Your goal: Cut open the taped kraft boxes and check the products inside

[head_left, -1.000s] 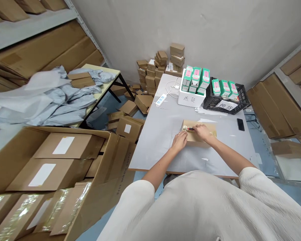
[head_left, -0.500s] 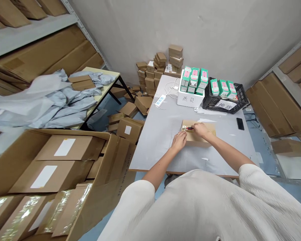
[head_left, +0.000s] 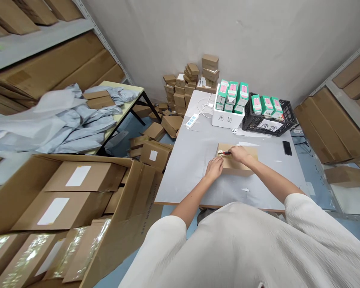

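A taped brown cardboard box lies on the grey-topped table in front of me. My right hand is closed around a small red-and-black utility knife, whose front end points left along the tape near the box's left end. The tip is too small to make out clearly. At the box's near left corner, my left hand grips the cardboard with bent fingers, just below and left of the knife.
Green-and-white boxes fill a white bin and a black crate at the table's back. A power strip and a phone lie on the tabletop. A large carton of packed boxes stands left.
Both hands and the knife stay in nearly the same place on the box. Only a very slight shift of the camera view shows.
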The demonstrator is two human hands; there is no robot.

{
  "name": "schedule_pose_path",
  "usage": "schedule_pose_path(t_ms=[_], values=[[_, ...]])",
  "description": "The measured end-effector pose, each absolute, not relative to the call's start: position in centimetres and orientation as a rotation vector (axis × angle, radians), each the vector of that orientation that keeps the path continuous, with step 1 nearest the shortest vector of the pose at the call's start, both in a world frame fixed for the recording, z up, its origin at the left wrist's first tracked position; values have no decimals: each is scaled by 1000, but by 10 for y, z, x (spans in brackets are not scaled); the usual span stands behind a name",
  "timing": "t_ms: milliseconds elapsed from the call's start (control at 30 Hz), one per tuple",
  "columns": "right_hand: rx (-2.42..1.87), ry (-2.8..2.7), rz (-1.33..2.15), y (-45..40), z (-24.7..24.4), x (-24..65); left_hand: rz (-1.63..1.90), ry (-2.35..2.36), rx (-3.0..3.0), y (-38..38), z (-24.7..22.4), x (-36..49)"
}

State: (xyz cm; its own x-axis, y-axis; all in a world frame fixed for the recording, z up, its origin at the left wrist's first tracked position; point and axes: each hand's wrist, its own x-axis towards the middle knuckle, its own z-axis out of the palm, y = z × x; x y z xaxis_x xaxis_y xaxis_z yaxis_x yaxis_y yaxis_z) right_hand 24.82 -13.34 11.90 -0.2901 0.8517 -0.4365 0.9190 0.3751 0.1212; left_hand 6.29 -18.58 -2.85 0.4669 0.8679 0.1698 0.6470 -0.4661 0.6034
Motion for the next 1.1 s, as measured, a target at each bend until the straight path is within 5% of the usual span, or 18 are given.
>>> schedule_pose_path(t_ms=[1100], values=[[1439, 2238, -174, -142, 115, 263, 534, 1314, 2297, -189, -17, 61]])
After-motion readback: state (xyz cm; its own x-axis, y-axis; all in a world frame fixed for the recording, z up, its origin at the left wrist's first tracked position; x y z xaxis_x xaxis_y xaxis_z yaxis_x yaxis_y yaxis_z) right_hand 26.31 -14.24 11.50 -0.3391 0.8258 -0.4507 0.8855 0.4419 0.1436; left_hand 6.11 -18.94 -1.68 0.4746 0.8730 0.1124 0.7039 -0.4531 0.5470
